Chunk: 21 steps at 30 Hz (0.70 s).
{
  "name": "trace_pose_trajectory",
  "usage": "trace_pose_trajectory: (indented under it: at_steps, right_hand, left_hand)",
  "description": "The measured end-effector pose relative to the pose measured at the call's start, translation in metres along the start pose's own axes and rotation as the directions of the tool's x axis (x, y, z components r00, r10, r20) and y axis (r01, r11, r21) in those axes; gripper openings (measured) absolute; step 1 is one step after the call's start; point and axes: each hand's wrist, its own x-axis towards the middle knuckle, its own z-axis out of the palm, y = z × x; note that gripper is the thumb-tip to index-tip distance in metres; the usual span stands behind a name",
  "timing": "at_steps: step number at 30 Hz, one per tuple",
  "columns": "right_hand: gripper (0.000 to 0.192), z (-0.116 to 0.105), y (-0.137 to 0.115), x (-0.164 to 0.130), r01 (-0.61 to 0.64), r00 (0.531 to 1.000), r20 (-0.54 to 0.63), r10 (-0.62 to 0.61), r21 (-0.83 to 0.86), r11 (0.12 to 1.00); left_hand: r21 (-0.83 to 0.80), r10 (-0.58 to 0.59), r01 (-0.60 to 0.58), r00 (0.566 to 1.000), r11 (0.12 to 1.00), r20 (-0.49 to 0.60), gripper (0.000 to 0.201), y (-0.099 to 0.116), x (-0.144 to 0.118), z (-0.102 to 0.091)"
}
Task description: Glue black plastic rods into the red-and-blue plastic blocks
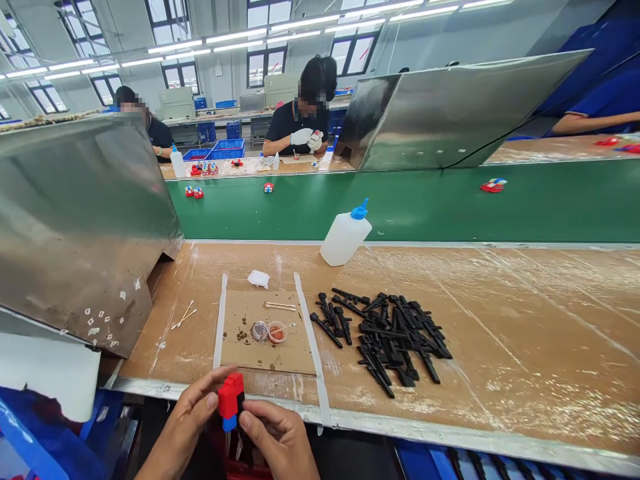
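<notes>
Both hands, left hand (193,413) and right hand (277,433), were clamped together on a red toy part (230,399), steadying it below the table (525,347) edge, black sticks (385,333) lying ahead-right within reach.

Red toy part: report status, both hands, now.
Left hand and right hand both pinch the red toy part at the bench edge. Blue piece on its underside. Black plastic parts piled on the bench to the right, apart. Nothing in the way.

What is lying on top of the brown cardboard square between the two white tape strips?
On the cardboard square lie two small round dishes, one with orange content, two cotton swabs and dark stains. Anything under the dishes is hidden.
</notes>
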Motion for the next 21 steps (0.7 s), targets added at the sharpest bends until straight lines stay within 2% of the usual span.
trace_pose_trajectory:
  at_steps: [2, 5, 8, 10, 12, 14, 18, 21]
  right_hand:
    - [0.039, -0.004, -0.002, 0.000, -0.005, 1.000, 0.028, 0.004, 0.001, 1.000]
    - [0.048, -0.008, 0.000, -0.001, 0.005, 0.996, 0.093, -0.002, -0.040, 0.999]
    - [0.059, -0.010, 0.006, -0.003, 0.060, 0.981, 0.191, -0.023, -0.189, 0.980]
    - [0.054, -0.011, 0.010, -0.005, 0.130, 0.981, 0.184, -0.068, -0.351, 0.927]
    - [0.045, -0.012, 0.013, -0.007, 0.207, 0.978, 0.143, -0.155, -0.517, 0.831]
    - [0.039, -0.013, 0.014, -0.010, 0.302, 0.951, 0.155, -0.266, -0.638, 0.708]
    - [0.043, -0.014, 0.018, -0.015, 0.483, 0.834, 0.251, -0.491, -0.761, 0.433]
    - [0.048, -0.012, 0.024, -0.016, 0.509, 0.738, 0.241, -0.630, -0.812, 0.286]
  left_hand:
    - [-0.138, -0.061, 0.060, 0.998, 0.989, 0.000, 0.042, -0.006, -0.002, 0.002]
    - [-0.247, -0.044, 0.037, 0.999, 0.968, -0.022, 0.044, -0.012, -0.004, 0.012]
    - [-0.278, -0.025, 0.011, 0.999, 0.961, -0.048, 0.051, -0.017, -0.004, 0.024]
    - [-0.274, -0.016, 0.005, 0.999, 0.962, -0.039, 0.052, -0.018, -0.003, 0.029]
    - [-0.259, 0.003, -0.006, 1.000, 0.966, -0.013, 0.053, -0.018, -0.003, 0.029]
    - [-0.241, 0.010, -0.007, 1.000, 0.971, 0.013, 0.056, -0.017, -0.004, 0.026]
    - [-0.211, 0.044, -0.038, 0.999, 0.977, 0.026, 0.061, -0.018, -0.004, 0.020]
    - [-0.265, 0.052, -0.041, 0.998, 0.963, 0.036, 0.058, -0.025, -0.003, 0.019]
